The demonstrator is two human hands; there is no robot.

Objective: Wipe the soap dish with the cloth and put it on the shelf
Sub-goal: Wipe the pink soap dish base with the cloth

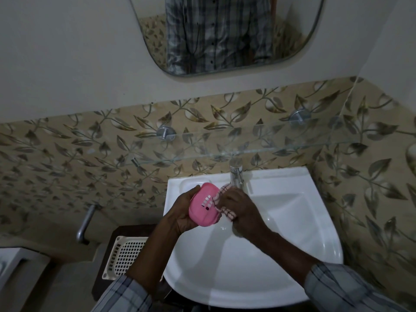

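Note:
A pink slotted soap dish (pixel 202 206) is held above the left part of the white sink (pixel 292 221), gripped from the left and below by my left hand (pixel 182 212). My right hand (pixel 240 210) presses a pink-and-white checked cloth (pixel 221 199) against the dish's right side. The cloth is bunched under my fingers, so much of it is hidden. A glass shelf (pixel 258 149) runs along the tiled wall just above the sink, resting on two round metal brackets, and nothing stands on it.
A chrome tap (pixel 236 174) stands at the back of the sink, right behind the cloth. A white plastic basket (pixel 126 255) sits on a dark stand left of the sink. A metal pipe (pixel 84 224) juts from the left wall. A mirror (pixel 225 34) hangs above.

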